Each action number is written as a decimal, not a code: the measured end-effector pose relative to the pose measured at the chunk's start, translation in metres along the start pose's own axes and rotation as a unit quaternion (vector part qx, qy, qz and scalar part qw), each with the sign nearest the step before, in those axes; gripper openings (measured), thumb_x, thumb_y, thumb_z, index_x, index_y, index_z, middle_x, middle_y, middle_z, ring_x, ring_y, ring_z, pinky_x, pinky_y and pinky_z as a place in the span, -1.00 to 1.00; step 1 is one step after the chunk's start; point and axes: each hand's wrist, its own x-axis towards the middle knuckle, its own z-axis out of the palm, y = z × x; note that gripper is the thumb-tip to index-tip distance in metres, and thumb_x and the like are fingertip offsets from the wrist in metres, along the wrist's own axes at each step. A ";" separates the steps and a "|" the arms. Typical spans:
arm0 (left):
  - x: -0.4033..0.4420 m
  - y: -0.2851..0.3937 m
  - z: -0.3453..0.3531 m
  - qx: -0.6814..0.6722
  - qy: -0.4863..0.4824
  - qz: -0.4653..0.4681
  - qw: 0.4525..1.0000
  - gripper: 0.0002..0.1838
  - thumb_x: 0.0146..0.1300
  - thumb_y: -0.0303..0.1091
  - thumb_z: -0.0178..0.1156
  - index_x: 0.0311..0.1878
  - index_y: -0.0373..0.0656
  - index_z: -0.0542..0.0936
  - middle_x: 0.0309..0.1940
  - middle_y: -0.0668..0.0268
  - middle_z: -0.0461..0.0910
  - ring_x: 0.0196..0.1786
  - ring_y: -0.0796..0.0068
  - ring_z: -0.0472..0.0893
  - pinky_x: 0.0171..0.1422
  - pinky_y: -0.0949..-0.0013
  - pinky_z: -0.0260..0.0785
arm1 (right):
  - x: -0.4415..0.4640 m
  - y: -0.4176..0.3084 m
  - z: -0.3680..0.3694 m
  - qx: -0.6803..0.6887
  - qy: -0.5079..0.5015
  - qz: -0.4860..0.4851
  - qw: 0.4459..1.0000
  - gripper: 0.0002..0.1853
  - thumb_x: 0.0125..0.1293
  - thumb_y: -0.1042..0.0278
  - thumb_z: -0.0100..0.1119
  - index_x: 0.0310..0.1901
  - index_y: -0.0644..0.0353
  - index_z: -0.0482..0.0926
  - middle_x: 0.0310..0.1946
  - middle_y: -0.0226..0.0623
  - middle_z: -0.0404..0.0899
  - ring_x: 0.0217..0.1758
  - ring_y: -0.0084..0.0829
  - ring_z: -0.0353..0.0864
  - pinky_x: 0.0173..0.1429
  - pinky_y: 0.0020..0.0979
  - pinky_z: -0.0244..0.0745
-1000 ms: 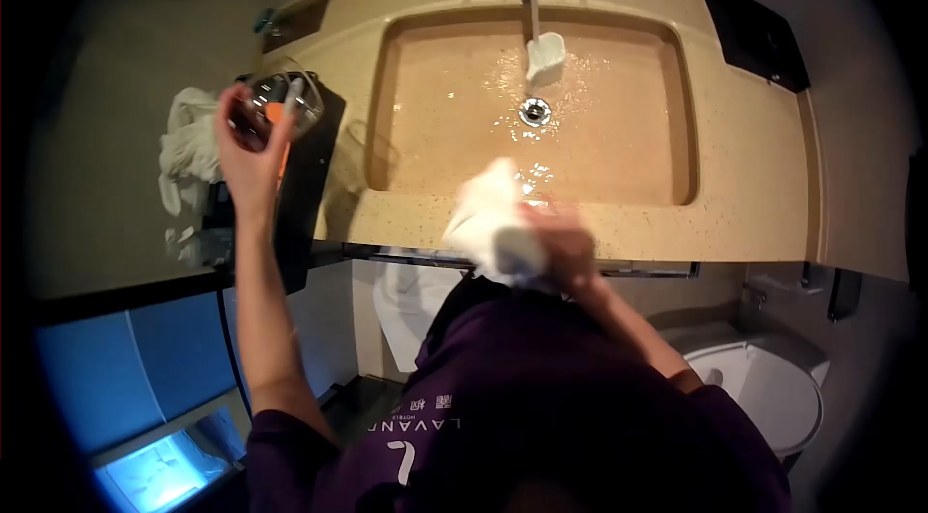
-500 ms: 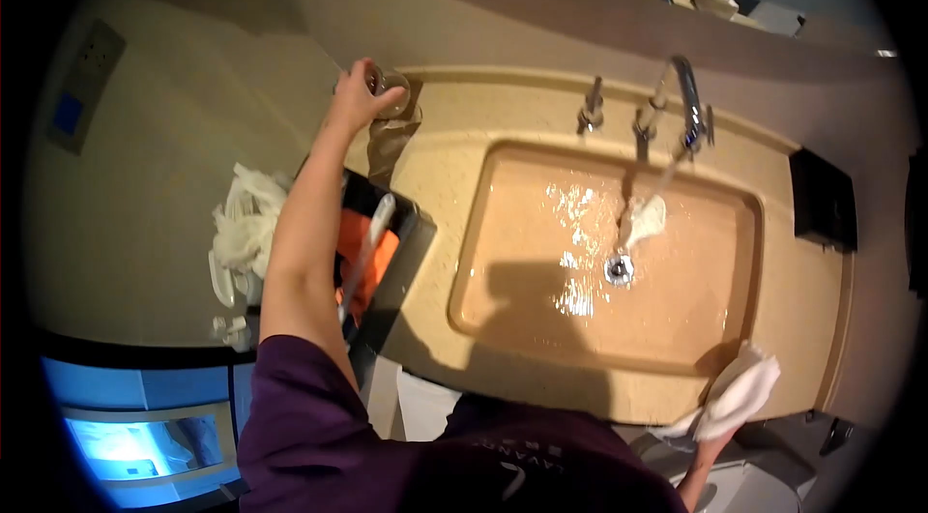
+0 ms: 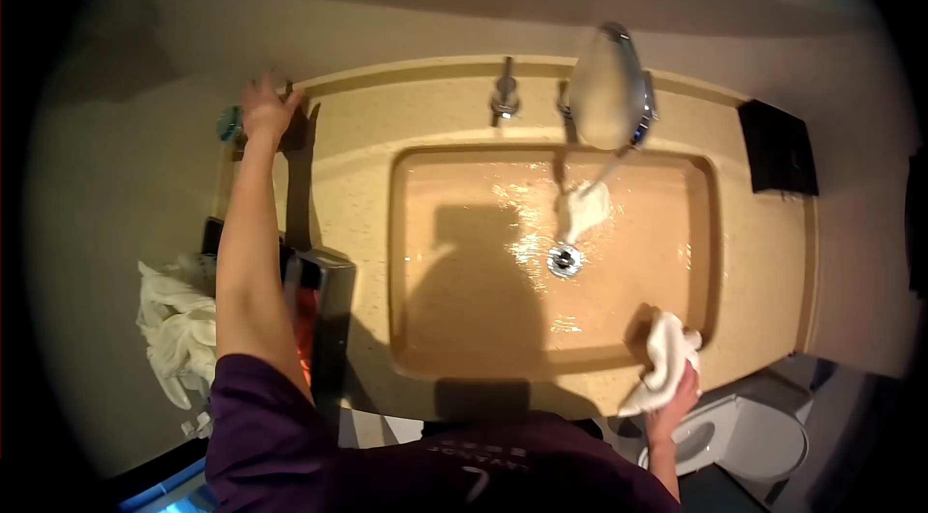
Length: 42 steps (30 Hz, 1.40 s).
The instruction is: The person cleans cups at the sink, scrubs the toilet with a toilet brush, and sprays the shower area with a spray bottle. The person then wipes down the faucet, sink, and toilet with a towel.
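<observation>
My left hand (image 3: 268, 112) reaches to the back left corner of the counter, its fingers spread. Close beside it is a small greenish, glassy-looking round object (image 3: 229, 123), and what lies under the palm is hidden. A folded white cloth (image 3: 669, 353) is gripped in my right hand (image 3: 681, 402), over the front right rim of the sink. Another wet white cloth (image 3: 587, 210) lies in the sink basin (image 3: 464, 320) near the drain (image 3: 564, 260). Water runs onto it from the curved faucet (image 3: 630, 54), partly covered by a blurred pale oval.
A metal tap handle (image 3: 505, 97) stands behind the basin, and a black box (image 3: 778, 147) sits at the right. Below my left forearm are a dark caddy (image 3: 333, 320) with something orange inside and bunched white cloths (image 3: 179, 324). A toilet (image 3: 768, 436) is at lower right.
My left hand has come off the clear glass it was holding and spread its fingers. My right hand has moved the white cloth inward over the sink's rim. The view has shifted.
</observation>
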 end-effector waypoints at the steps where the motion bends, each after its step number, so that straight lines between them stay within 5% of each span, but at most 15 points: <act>1: -0.006 0.012 0.001 -0.095 0.053 0.012 0.994 -0.44 0.05 0.02 0.25 0.07 -0.06 0.43 0.06 -0.01 0.43 0.07 0.07 0.47 0.03 0.22 0.38 | -0.004 0.010 0.010 0.009 0.010 0.014 1.000 -0.35 0.02 0.28 0.25 0.16 0.31 0.27 0.06 0.02 0.31 0.18 0.00 0.21 0.20 -0.13 0.09; 3: -0.038 0.052 0.022 -0.300 -0.084 0.052 0.949 -0.67 0.10 -0.10 0.20 -0.19 -0.14 0.54 -0.24 0.11 0.60 -0.20 0.20 0.59 -0.17 0.26 0.43 | -0.006 0.014 0.017 0.014 0.101 0.009 0.995 -0.44 0.12 0.30 0.18 0.13 0.33 0.29 0.01 -0.07 0.37 0.04 -0.11 0.37 0.15 -0.24 0.21; 4: -0.075 0.085 0.028 -0.359 -0.239 0.046 0.901 -0.77 0.10 -0.19 0.17 -0.34 -0.16 0.57 -0.50 0.25 0.60 -0.40 0.44 0.57 -0.28 0.38 0.42 | -0.004 0.028 0.016 0.141 0.107 0.054 0.983 -0.46 0.15 0.30 0.16 0.14 0.33 0.28 0.05 -0.12 0.36 0.06 -0.19 0.37 0.17 -0.27 0.22; 5: -0.122 0.114 0.031 -0.425 -0.359 0.062 0.829 -0.81 0.09 -0.24 0.17 -0.32 -0.15 0.58 -0.51 0.36 0.58 -0.39 0.64 0.50 -0.29 0.46 0.38 | -0.004 0.042 0.012 0.268 0.108 0.098 0.952 -0.47 0.18 0.30 0.14 0.15 0.32 0.28 0.08 -0.16 0.35 0.09 -0.26 0.37 0.19 -0.30 0.23; 6: -0.168 0.142 0.005 -0.376 -0.412 0.168 0.813 -0.80 0.09 -0.24 0.20 -0.32 -0.17 0.58 -0.51 0.40 0.56 -0.38 0.65 0.50 -0.29 0.47 0.38 | 0.005 0.028 -0.014 0.361 0.072 0.186 0.911 -0.50 0.26 0.27 0.05 0.19 0.31 0.26 0.13 -0.24 0.30 0.14 -0.38 0.32 0.20 -0.33 0.24; 7: -0.210 0.164 0.059 -0.471 -0.526 0.143 0.694 -0.70 0.09 -0.18 0.24 -0.22 -0.20 0.58 -0.41 0.38 0.58 -0.33 0.60 0.52 -0.24 0.42 0.40 | 0.009 0.026 -0.036 0.404 0.061 0.208 0.889 -0.50 0.26 0.26 0.05 0.18 0.31 0.26 0.13 -0.24 0.30 0.13 -0.38 0.32 0.20 -0.33 0.25; 8: -0.252 0.189 0.059 -0.528 -0.519 0.146 0.657 -0.59 0.12 -0.11 0.25 -0.10 -0.25 0.55 -0.32 0.33 0.58 -0.28 0.58 0.52 -0.17 0.43 0.40 | 0.010 0.029 -0.054 0.430 0.054 0.201 0.879 -0.50 0.26 0.26 0.04 0.18 0.31 0.26 0.13 -0.23 0.31 0.13 -0.37 0.32 0.20 -0.33 0.25; 9: -0.284 0.207 0.059 -0.504 -0.412 0.233 0.723 -0.53 0.14 -0.10 0.23 -0.01 -0.27 0.50 -0.28 0.31 0.56 -0.24 0.56 0.51 -0.11 0.48 0.38 | 0.011 0.032 -0.071 0.445 0.057 0.186 0.874 -0.50 0.26 0.26 0.04 0.18 0.31 0.26 0.12 -0.23 0.31 0.13 -0.37 0.33 0.19 -0.33 0.25; 11: -0.323 0.243 0.066 -0.564 -0.446 0.192 0.668 -0.58 0.21 -0.15 0.16 -0.01 -0.28 0.48 -0.29 0.31 0.56 -0.24 0.55 0.50 -0.11 0.48 0.35 | 0.009 0.039 -0.101 0.459 0.069 0.147 0.874 -0.51 0.27 0.25 0.03 0.18 0.31 0.27 0.12 -0.22 0.32 0.12 -0.36 0.33 0.19 -0.33 0.25; 13: -0.338 0.269 0.123 -0.608 -0.470 0.035 0.639 -0.66 0.27 -0.19 0.07 -0.06 -0.29 0.48 -0.31 0.31 0.54 -0.27 0.54 0.48 -0.15 0.43 0.35 | 0.008 0.041 -0.121 0.465 0.078 0.116 0.874 -0.51 0.27 0.24 0.02 0.17 0.31 0.27 0.11 -0.21 0.32 0.12 -0.35 0.34 0.19 -0.33 0.26; 20: -0.310 0.253 0.145 -0.672 -0.351 -0.016 0.652 -0.73 0.33 -0.19 -0.06 -0.23 -0.22 0.48 -0.39 0.26 0.52 -0.30 0.42 0.47 -0.15 0.35 0.32 | 0.021 0.017 -0.146 0.481 0.045 0.023 0.875 -0.52 0.29 0.21 -0.02 0.16 0.31 0.28 0.10 -0.17 0.35 0.10 -0.31 0.37 0.17 -0.33 0.28; 23: -0.292 0.234 0.072 -0.426 -0.206 0.191 0.860 -0.77 0.31 -0.22 -0.05 -0.27 -0.16 0.50 -0.32 0.14 0.53 -0.25 0.18 0.51 -0.10 0.23 0.33 | 0.041 -0.009 -0.142 0.485 0.004 -0.024 0.874 -0.52 0.30 0.20 -0.03 0.16 0.31 0.29 0.09 -0.15 0.36 0.09 -0.30 0.38 0.17 -0.33 0.28; 27: -0.286 0.232 -0.052 -0.131 -0.103 0.443 0.881 -0.86 0.19 -0.27 0.07 -0.36 -0.09 0.56 -0.23 0.12 0.55 -0.15 0.16 0.55 -0.13 0.13 0.38 | 0.065 -0.044 -0.132 0.494 -0.048 -0.077 0.865 -0.53 0.31 0.18 -0.05 0.15 0.31 0.30 0.08 -0.13 0.37 0.08 -0.28 0.40 0.16 -0.33 0.29; 33: -0.297 0.243 -0.082 0.073 -0.156 0.500 0.849 -0.88 0.03 -0.32 0.23 -0.37 -0.11 0.64 -0.33 0.11 0.60 -0.25 0.24 0.62 -0.24 0.28 0.49 | 0.046 -0.054 -0.127 0.454 -0.068 -0.093 0.883 -0.53 0.32 0.15 -0.08 0.14 0.31 0.31 0.07 -0.10 0.39 0.06 -0.25 0.42 0.15 -0.33 0.31; 42: -0.288 0.218 -0.138 -0.039 -0.347 0.424 0.836 -0.68 0.13 -0.06 0.20 -0.32 -0.15 0.63 -0.38 0.15 0.62 -0.31 0.16 0.61 -0.19 0.23 0.45 | 0.048 -0.089 -0.147 0.127 -0.111 -0.195 0.966 -0.53 0.34 0.11 -0.12 0.13 0.31 0.33 0.05 -0.05 0.42 0.03 -0.21 0.45 0.14 -0.33 0.33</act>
